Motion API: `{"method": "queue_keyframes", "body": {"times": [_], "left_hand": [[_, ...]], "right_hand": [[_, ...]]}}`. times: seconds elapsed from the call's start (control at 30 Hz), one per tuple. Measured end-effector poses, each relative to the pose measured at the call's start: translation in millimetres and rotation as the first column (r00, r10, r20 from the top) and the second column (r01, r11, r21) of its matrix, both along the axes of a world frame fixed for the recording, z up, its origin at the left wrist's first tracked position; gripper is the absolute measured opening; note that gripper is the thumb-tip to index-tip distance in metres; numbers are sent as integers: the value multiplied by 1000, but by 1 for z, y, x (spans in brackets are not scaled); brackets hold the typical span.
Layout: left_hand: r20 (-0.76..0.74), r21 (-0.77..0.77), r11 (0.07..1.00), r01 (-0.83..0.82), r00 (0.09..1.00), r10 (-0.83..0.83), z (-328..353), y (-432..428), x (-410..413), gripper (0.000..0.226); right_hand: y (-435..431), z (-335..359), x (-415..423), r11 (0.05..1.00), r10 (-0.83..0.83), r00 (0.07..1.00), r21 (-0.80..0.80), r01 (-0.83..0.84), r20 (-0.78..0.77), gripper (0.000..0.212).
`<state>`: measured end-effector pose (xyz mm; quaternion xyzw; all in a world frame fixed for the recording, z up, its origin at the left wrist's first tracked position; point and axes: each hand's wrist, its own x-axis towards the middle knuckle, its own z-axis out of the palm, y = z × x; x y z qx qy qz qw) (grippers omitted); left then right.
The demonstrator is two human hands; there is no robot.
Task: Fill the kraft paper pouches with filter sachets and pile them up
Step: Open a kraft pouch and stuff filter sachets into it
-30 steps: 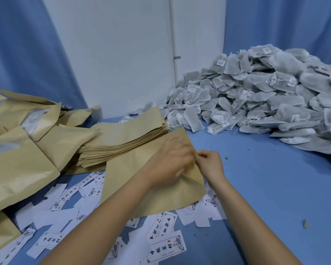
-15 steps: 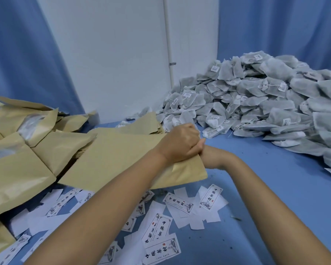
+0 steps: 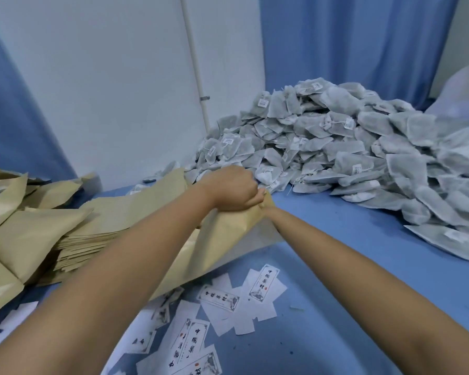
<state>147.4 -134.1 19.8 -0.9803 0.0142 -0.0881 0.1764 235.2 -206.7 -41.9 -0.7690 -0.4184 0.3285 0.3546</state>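
Beneath pouch point(image 3: 228, 234) in left hand point(image 3: 233, 189): labels point(image 3: 190, 345) reading 中國.

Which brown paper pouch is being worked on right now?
Start at the grey heap of sachets on the blue table. Left of its foot, the left hand grips one pouch by its mouth. Unlike the flat stack beside it, it is lifted, and the right forearm disappears into it.
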Motion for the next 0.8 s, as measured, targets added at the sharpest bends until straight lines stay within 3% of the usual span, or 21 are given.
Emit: {"method": "queue_keyframes", "body": {"times": [0.07, 0.13, 0.2, 0.23, 0.27, 0.3, 0.33, 0.43, 0.53, 0.6, 0.73, 0.8], "left_hand": [[87, -75, 997, 2, 996, 5, -3, -1, 16, 52], [233, -151, 988, 36, 972, 1, -5, -4, 32, 55], [377, -223, 966, 129, 925, -36, -7, -8, 50, 52], [404, -236, 959, 157, 914, -50, -9, -10, 58, 51], [392, -239, 958, 159, 918, -54, -12, -13, 67, 51], [354, -235, 960, 150, 933, -59, -15, -16, 75, 52], [307, -230, 963, 139, 950, -64, -20, -16, 83, 52], [180, -248, 965, 82, 983, -37, -37, -16, 107, 53], [113, -277, 957, 83, 992, -53, -50, -16, 122, 59], [90, -259, 961, 97, 993, -76, -56, -13, 126, 60], [95, -270, 954, 132, 989, -110, -63, -11, 128, 58], [95, -291, 946, 144, 988, -122, -63, -11, 129, 58]], "right_hand": [[-9, 13, 21, 991, 131, 990, -16, -132, -50, 33], [-20, 21, 52, 936, 333, 916, 195, -292, -226, 25], [-28, 22, 94, 902, 248, 948, 404, -150, -201, 23], [-29, 19, 117, 891, 37, 990, 454, 30, -139, 18], [-28, 11, 142, 855, -221, 975, 477, 201, -15, 15], [-27, -1, 165, 819, -446, 884, 463, 340, 140, 25], [-26, -13, 187, 802, -553, 786, 433, 412, 277, 40], [-24, -41, 235, 815, -562, 601, 260, 517, 569, 90], [-21, -57, 265, 809, -479, 521, 125, 574, 706, 109], [-19, -65, 275, 791, -466, 511, 80, 607, 723, 101], [-14, -81, 283, 800, -394, 394, 99, 592, 830, 44], [-10, -86, 281, 829, -386, 388, 131, 543, 837, 24]]}}
